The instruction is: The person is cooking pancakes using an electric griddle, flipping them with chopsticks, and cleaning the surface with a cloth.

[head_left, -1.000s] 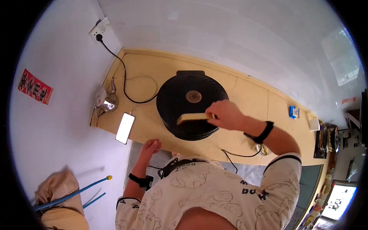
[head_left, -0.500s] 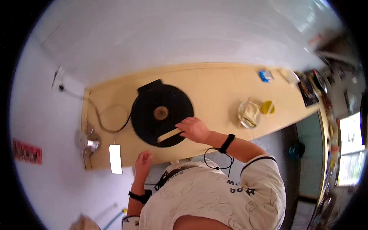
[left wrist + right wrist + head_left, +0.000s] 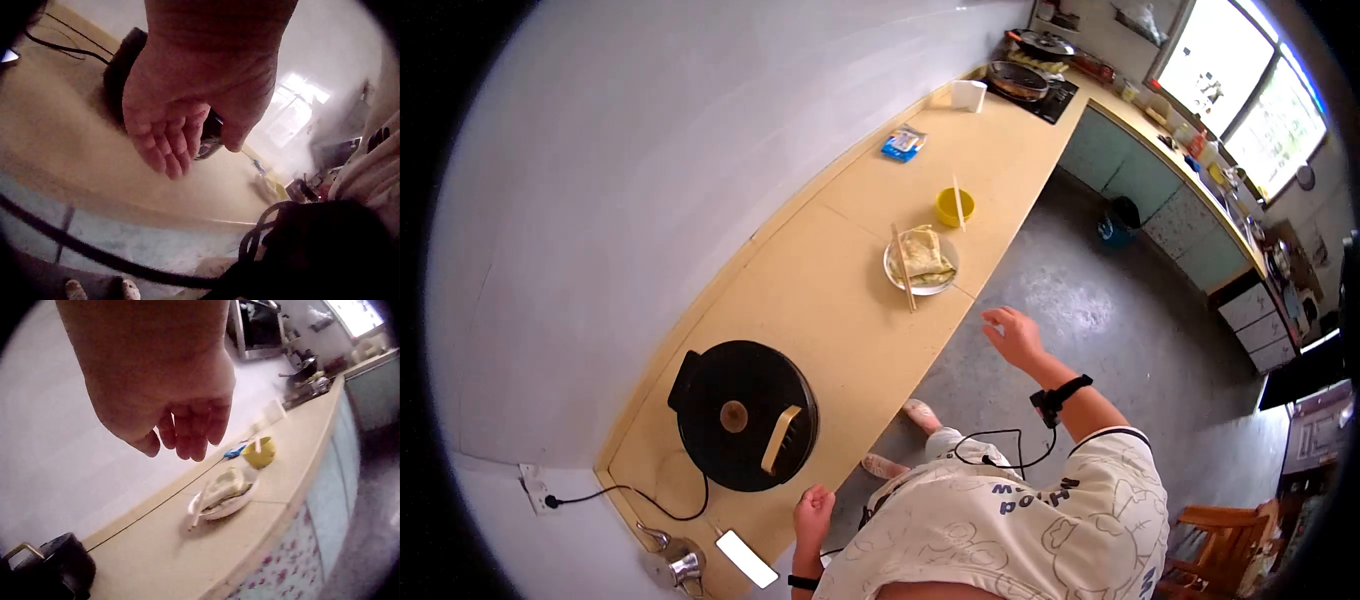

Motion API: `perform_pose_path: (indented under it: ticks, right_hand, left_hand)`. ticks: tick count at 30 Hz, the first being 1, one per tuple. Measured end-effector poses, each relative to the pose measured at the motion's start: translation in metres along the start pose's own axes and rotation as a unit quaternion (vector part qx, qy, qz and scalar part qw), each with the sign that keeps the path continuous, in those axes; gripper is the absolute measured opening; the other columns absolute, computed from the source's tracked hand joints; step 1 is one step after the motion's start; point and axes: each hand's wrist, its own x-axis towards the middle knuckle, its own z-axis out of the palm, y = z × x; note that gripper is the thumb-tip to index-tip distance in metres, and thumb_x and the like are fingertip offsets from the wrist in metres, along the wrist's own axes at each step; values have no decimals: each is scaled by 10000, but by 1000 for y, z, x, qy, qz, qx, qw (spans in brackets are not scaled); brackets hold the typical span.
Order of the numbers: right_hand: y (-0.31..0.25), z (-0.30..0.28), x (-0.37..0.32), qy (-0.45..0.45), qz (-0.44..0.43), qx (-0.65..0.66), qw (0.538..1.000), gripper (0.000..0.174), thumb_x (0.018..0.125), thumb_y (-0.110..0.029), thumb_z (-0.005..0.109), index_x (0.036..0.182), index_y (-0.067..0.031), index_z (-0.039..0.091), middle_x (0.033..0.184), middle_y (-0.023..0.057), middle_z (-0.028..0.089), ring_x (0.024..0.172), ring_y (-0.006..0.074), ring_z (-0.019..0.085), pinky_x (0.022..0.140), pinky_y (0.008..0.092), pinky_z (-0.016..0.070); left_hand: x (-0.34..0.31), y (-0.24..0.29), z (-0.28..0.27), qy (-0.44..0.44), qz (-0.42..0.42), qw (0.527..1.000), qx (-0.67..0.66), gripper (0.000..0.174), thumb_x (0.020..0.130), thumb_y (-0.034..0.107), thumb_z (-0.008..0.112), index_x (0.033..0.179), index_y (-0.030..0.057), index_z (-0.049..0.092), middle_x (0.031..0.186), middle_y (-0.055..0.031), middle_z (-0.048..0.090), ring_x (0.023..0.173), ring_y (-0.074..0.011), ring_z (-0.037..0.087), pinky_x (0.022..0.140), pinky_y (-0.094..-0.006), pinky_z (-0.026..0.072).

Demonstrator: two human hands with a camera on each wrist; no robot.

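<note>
A round black electric griddle (image 3: 740, 455), its lid down, sits at the near end of the counter with a gold handle (image 3: 780, 440) on top. My right hand (image 3: 1015, 338) is off the handle, held over the floor beside the counter's edge with its fingers loosely bent and nothing in them. In the right wrist view, a white plate of folded flatbread (image 3: 228, 487) with chopsticks lies beyond that hand. My left hand (image 3: 812, 515) hangs by the counter edge near the griddle; in the left wrist view its fingers (image 3: 165, 147) are relaxed and hold nothing.
Past the plate stand a yellow bowl (image 3: 953, 207) with a light utensil, a blue packet (image 3: 903, 143) and a white container (image 3: 968, 96). A phone (image 3: 746, 558) and a metal kettle (image 3: 675, 562) are at the near end. A power cord (image 3: 630, 488) runs to the wall socket.
My right hand has let go of the griddle's handle and moved away to the right. The head view has turned right along the counter. My left hand stays low by the edge.
</note>
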Motion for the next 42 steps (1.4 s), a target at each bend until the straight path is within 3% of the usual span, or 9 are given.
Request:
perform_pose_path:
  ticks: [7, 15, 18, 28, 29, 30, 31, 38, 42]
  right_hand:
    - [50, 0, 4, 0, -15, 49, 999, 234, 767, -208, 615, 976, -105, 633, 905, 85, 627, 812, 260, 607, 696, 328, 490]
    - [24, -17, -72, -460, -219, 377, 774, 396, 876, -353, 501, 1137, -61, 563, 1106, 172, 573, 1037, 312, 535, 893, 385, 404]
    - [70, -38, -79, -499, -112, 299, 805, 425, 887, -383, 457, 1122, -47, 569, 1105, 176, 574, 1033, 305, 538, 881, 377, 404]
    - [275, -196, -92, -173, -75, 162, 969, 289, 881, -231, 506, 1084, -35, 569, 1089, 139, 580, 991, 280, 547, 823, 366, 441]
    - [286, -245, -98, -49, 255, 461, 848, 319, 861, -168, 526, 1152, -36, 524, 1143, 99, 560, 1049, 210, 529, 869, 348, 432]
    - [327, -280, -95, 81, 314, 619, 716, 364, 854, -130, 531, 1201, -31, 479, 1176, 71, 537, 1091, 178, 499, 905, 337, 417]
    - [376, -307, -110, 184, 169, 372, 894, 315, 880, -160, 514, 1165, -27, 511, 1120, 79, 567, 1042, 183, 526, 880, 322, 427]
    - [414, -505, -214, 397, 351, -24, 848, 327, 913, -316, 475, 1066, -53, 594, 943, 70, 624, 872, 150, 590, 764, 252, 483]
    - [410, -482, -260, 425, 428, 118, 789, 246, 853, -218, 570, 1029, -50, 605, 930, 48, 623, 869, 130, 580, 787, 263, 472]
  left_hand:
    - [1, 46, 43, -161, -15, 978, -131, 454, 816, 184, 627, 1184, -39, 481, 1093, -144, 579, 1003, -189, 549, 871, -302, 434]
    - [17, 157, 190, -319, -34, 947, -14, 476, 852, 278, 571, 1226, 1, 472, 1174, -151, 545, 1063, -207, 516, 905, -311, 398]
    - [41, 177, 258, -360, -8, 932, 28, 471, 857, 291, 561, 1224, 8, 478, 1170, -153, 548, 1058, -209, 521, 901, -311, 400]
    - [112, 255, 436, -522, 96, 814, 235, 402, 875, 313, 525, 1146, 18, 552, 1038, -169, 613, 942, -223, 581, 830, -309, 431]
    - [112, 269, 449, -548, 99, 805, 205, 387, 867, 282, 544, 1136, 4, 554, 992, -154, 626, 910, -182, 583, 798, -287, 441]
    - [110, 302, 463, -569, 103, 779, 243, 373, 851, 218, 572, 1144, -11, 540, 964, -133, 623, 880, -141, 572, 769, -265, 447]
    - [129, 288, 475, -604, 78, 771, 187, 384, 840, 173, 585, 1172, -8, 517, 986, -112, 607, 863, -120, 557, 754, -250, 445]
    - [180, 360, 572, -667, 78, 714, 198, 391, 843, 88, 558, 1217, 6, 478, 1074, -94, 574, 937, -129, 540, 816, -249, 426]
    - [201, 421, 627, -662, 36, 719, 208, 356, 848, 56, 543, 1196, 6, 483, 1021, -64, 576, 942, -121, 521, 857, -239, 402]
